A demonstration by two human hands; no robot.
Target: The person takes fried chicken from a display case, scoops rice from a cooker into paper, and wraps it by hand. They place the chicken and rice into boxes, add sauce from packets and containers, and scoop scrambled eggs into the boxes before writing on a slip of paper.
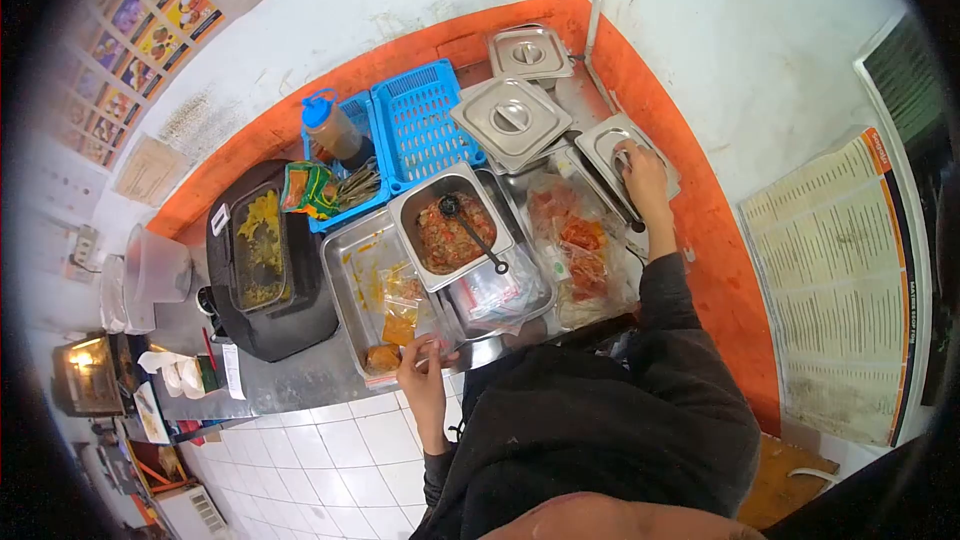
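Observation:
My right hand (641, 177) rests on the knob of a steel lid (600, 145) over a container at the right end of the counter, fingers closed on it. My left hand (422, 365) is at the front edge of a shallow steel tray (345, 275), pinching a small clear plastic bag (432, 345) beside a bag of orange sauce (400, 318). Between the hands stands a steel pan of red chopped relish (450, 235) with a black ladle (470, 228) in it.
Two more lidded steel pans (510, 118) (528, 52) stand at the back. Blue plastic baskets (425, 122) hold a brown bottle (330, 128). A black cooker (265, 260) sits at the left. Bagged red and orange food (580, 240) lies near the right. Orange-banded walls enclose the corner.

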